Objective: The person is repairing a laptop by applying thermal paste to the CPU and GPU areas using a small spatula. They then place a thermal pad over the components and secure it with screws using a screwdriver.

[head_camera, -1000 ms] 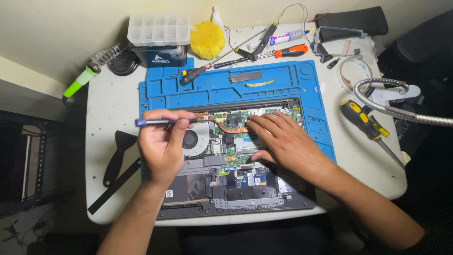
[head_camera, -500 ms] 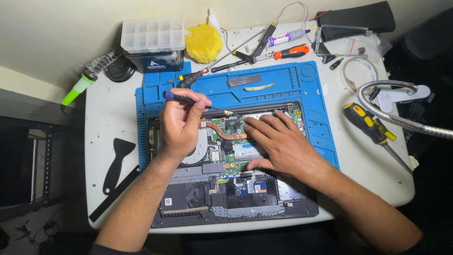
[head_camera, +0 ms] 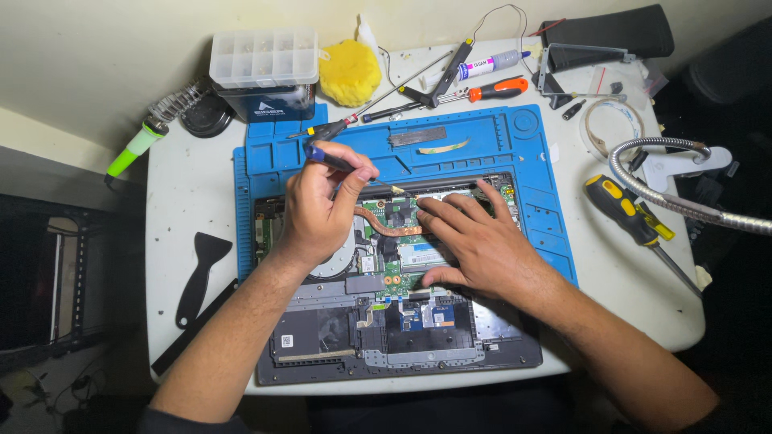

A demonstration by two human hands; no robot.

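Above the opened laptop (head_camera: pixel 402 321), the left hand (head_camera: pixel 318 213) has its grip closed on a blue-handled screwdriver (head_camera: pixel 346 167), tip at the copper heat pipe (head_camera: pixel 394 229); the right hand (head_camera: pixel 474 241) lies flat, holding nothing. Bottom cover is off; heat pipe remains mounted. Behind the laptop: clear compartment box (head_camera: pixel 264 56), yellow sponge (head_camera: pixel 350 72)

Left forearm enters from near-left corner, angles up toward centre, wrist bent slightly back. Left hand (head_camera: pixel 319 210) curled into loose fist, knuckles facing camera, thumb and forefinger pinched together at top right of fist, gripping slim tool. Right forearm enters from near-right corner, runs diagonally toward centre. Right hand (head_camera: pixel 474 238) palm down, flat, fingers (head_camera: pixel 441 210) spread and stretched leftward, thumb tucked along near side. Hands close together, not touching, right fingertips pointing toward left hand. Both arms bare.
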